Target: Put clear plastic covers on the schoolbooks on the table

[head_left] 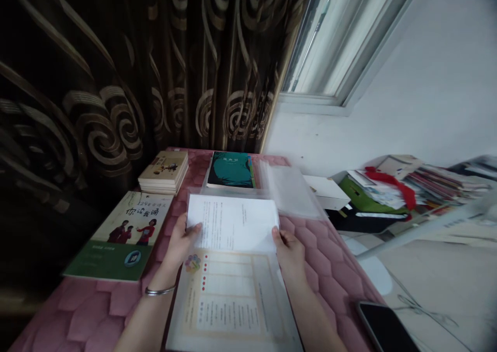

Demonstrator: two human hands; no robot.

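An open book lies sideways before me, its printed text turned on its side. The upper page is white with small print; the lower one has a pale framed box, red dots and a flower picture. A strip of clear plastic shows along the top edge. My left hand grips the left edge of the upper page, thumb on top, with a silver bangle on that wrist. On the opposite edge, my right hand holds the book the same way, thumb on the page and fingers curled. The fingers underneath are partly hidden.
On the pink quilted tabletop are a green-and-cream book, a stack of books, a teal book and clear plastic sheets. A phone lies at the right edge. Curtains hang behind; piled papers stand right.
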